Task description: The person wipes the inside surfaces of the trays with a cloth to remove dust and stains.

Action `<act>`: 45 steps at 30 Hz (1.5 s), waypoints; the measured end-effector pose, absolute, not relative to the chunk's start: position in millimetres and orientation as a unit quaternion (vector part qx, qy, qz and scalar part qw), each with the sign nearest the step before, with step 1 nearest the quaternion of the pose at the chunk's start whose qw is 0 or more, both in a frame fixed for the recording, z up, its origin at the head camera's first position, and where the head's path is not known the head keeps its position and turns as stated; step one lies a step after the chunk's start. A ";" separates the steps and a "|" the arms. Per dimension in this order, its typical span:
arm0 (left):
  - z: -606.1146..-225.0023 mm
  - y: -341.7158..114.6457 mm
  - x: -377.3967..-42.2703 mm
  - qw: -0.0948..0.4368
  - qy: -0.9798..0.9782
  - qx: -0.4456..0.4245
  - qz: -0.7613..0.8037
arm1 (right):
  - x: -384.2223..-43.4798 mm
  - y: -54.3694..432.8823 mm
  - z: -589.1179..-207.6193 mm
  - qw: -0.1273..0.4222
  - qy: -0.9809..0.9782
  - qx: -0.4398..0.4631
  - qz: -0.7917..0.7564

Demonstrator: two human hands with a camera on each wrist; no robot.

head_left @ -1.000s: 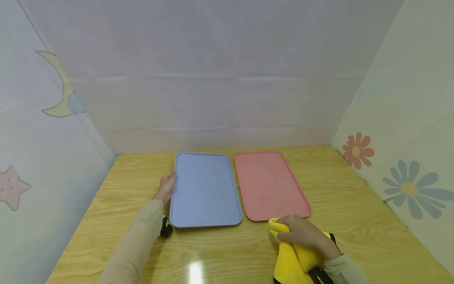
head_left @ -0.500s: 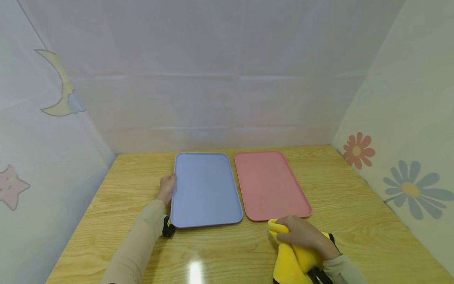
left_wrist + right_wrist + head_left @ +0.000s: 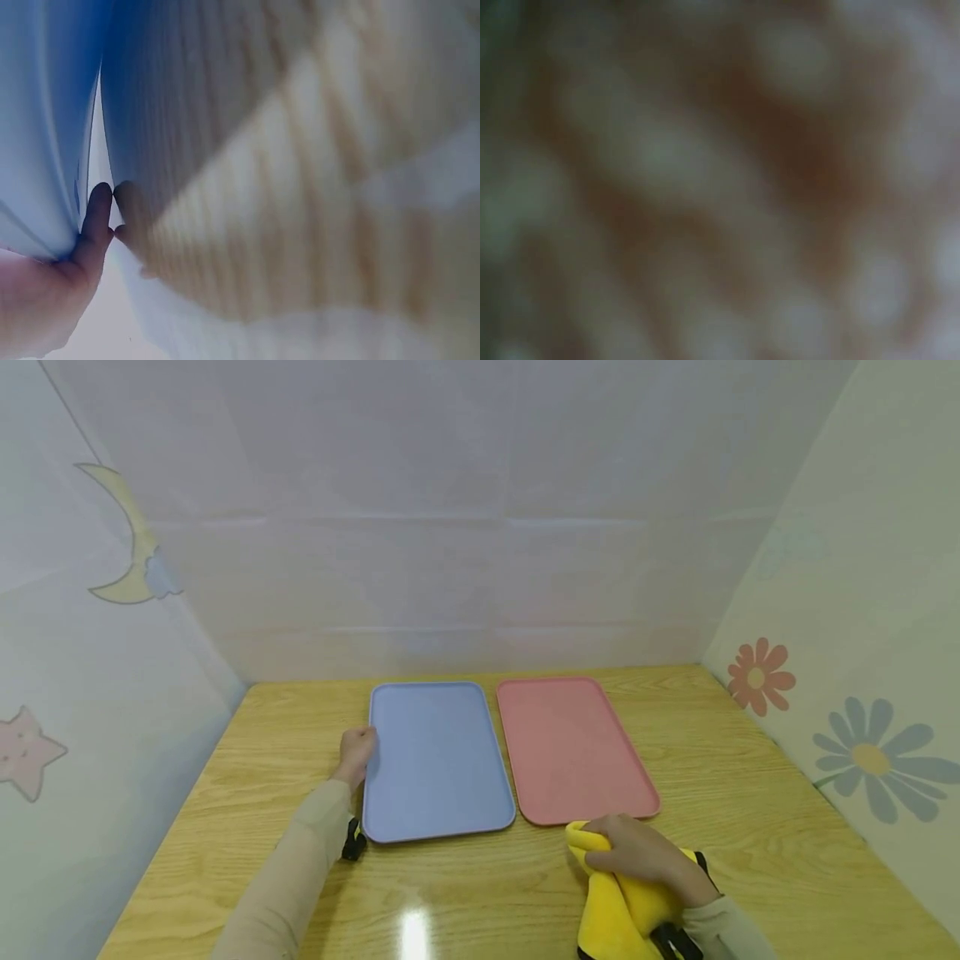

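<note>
Smooth blue rectangular tray (image 3: 438, 760) gripped at left rim by left hand (image 3: 356, 753), fingers curled; tray placed right of that hand, long axis near-far. Left arm (image 3: 300, 852) stretched from near left. Black-edged yellow cloth (image 3: 609, 922) held bunched in right hand (image 3: 637, 853), by pink rectangular tray's (image 3: 576, 752) near edge; contact can't be told.

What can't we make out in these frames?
- Right wrist view: everything; blurred throughout.
- Head view: lower end of the yellow cloth; cut off by bottom edge.
- Head view: some fingertips of the right hand; hidden by the cloth.
- Left wrist view: most of the blue tray; cut off by frame edges.
</note>
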State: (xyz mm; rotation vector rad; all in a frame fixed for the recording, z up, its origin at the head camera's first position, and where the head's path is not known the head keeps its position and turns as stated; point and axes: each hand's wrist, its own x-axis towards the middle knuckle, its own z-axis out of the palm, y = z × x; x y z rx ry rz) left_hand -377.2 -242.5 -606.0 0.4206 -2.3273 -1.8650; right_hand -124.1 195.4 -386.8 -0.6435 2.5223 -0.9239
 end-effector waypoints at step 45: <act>-542.7 -187.8 -378.2 0.050 -0.857 0.040 -0.511 | -116.7 199.9 -386.7 0.190 0.892 -0.225 -0.343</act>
